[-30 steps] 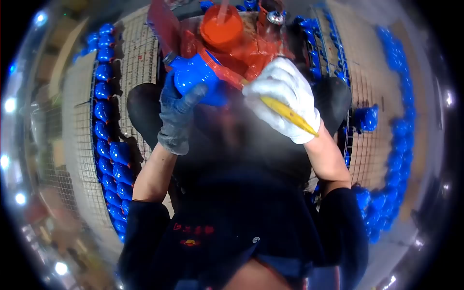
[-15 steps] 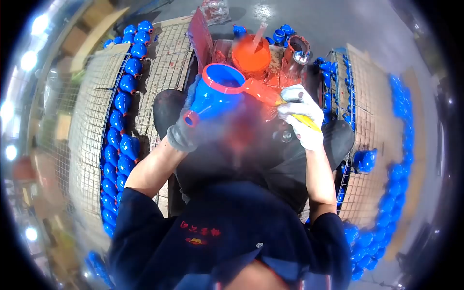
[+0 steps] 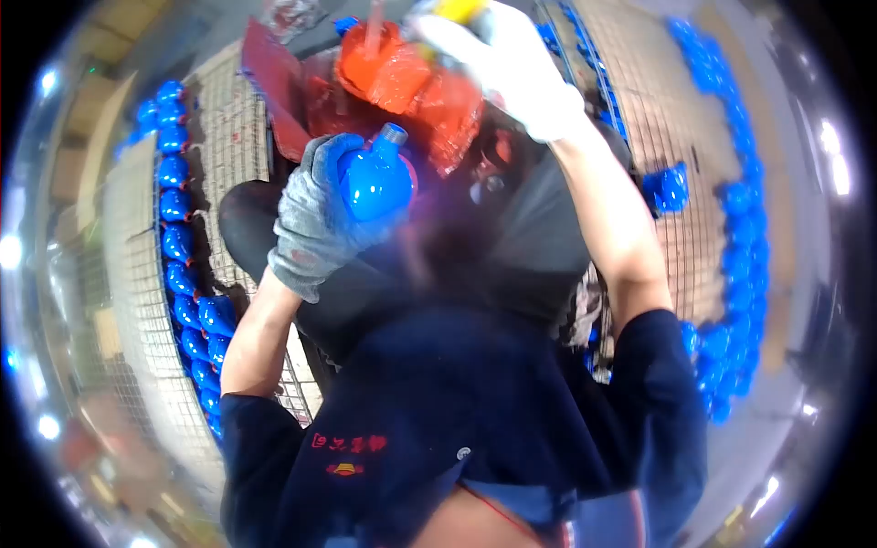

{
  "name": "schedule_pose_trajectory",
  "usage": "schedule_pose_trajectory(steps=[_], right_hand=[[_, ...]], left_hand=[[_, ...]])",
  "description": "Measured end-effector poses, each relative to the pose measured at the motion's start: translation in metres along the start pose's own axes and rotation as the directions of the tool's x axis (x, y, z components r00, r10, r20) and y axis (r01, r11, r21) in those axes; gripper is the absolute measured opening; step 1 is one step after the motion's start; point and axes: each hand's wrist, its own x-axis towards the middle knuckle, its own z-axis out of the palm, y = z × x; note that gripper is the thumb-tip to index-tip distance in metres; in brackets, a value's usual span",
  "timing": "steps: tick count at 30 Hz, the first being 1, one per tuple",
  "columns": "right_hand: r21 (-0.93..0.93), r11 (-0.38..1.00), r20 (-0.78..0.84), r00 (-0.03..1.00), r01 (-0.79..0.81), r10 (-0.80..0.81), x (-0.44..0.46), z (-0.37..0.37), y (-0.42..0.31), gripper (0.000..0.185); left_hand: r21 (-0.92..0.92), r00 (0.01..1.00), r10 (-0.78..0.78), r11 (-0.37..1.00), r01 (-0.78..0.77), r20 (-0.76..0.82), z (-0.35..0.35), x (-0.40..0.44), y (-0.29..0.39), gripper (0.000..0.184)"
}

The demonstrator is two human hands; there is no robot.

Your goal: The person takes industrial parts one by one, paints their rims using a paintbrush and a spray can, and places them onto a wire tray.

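A glossy blue rounded part (image 3: 376,187) with a short metallic-looking neck is gripped by my left hand (image 3: 315,215), in a grey glove. Its neck points up and away, and its wide red-edged side faces right, mostly hidden. My right hand (image 3: 498,59), in a white glove, is blurred at the top of the view, its fingers closed around a yellow-handled brush (image 3: 459,9). The brush's far end cannot be made out. Below and left of that hand is an orange-red paint container (image 3: 379,68) with a stick standing in it.
Wire racks stand on both sides, with rows of blue parts on the left (image 3: 175,205) and right (image 3: 742,247). One blue part (image 3: 671,187) sits apart on the right rack. A red-stained panel (image 3: 274,87) leans beside the paint container.
My right hand has moved up and away from the blue part with the brush. My left hand has turned the part, so its neck now points upward and its opening faces away. The view has shifted.
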Motion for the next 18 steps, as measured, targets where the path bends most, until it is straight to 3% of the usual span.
schedule_pose_trajectory(steps=[1,3,5,9,11,13,14,15,17,18], right_hand=[[0.006,0.989,0.159,0.977,-0.146,0.143,0.01,-0.005,-0.026,0.035],[-0.207,0.975,0.35,0.925,-0.077,0.147,0.019,-0.005,-0.028,0.041],[-0.278,0.96,0.407,0.902,-0.03,0.146,0.022,0.002,-0.015,0.044],[-0.208,0.977,0.452,0.88,-0.055,0.146,0.016,0.002,-0.017,0.044],[-0.311,0.95,0.417,0.899,0.005,0.132,0.009,0.003,-0.016,0.04],[-0.392,0.915,0.372,0.926,0.096,0.063,-0.004,0.01,-0.001,0.04],[-0.351,0.927,0.258,0.965,0.135,-0.043,-0.012,0.013,-0.002,0.045],[-0.332,0.929,0.244,0.966,0.165,-0.084,-0.016,0.013,0.007,0.04],[-0.169,0.968,0.153,0.975,0.184,-0.159,-0.024,0.016,0.011,0.032],[-0.005,0.997,0.134,0.989,0.071,-0.069,-0.028,0.017,0.015,0.024]], left_hand=[[0.086,0.996,0.08,0.993,-0.082,0.027,0.0,0.0,0.003,0.082],[0.142,0.983,0.158,0.975,-0.17,0.092,-0.001,0.0,0.007,0.087],[0.167,0.975,0.195,0.963,-0.211,0.106,0.001,-0.001,0.009,0.086],[-0.042,0.986,-0.028,0.999,0.035,0.163,0.005,-0.004,0.009,0.087],[-0.208,0.961,-0.153,0.957,0.202,0.229,0.007,-0.005,0.004,0.084],[-0.418,0.897,-0.28,0.809,0.412,0.342,0.007,-0.006,-0.006,0.082],[-0.55,0.892,-0.301,0.706,0.446,0.337,0.01,-0.008,-0.013,0.074],[-0.666,0.859,-0.319,0.542,0.512,0.401,0.011,-0.01,-0.018,0.072],[-0.798,0.799,-0.302,0.161,0.581,0.521,0.005,-0.011,-0.03,0.068],[-0.845,0.827,-0.286,0.091,0.527,0.484,0.007,-0.014,-0.033,0.067]])
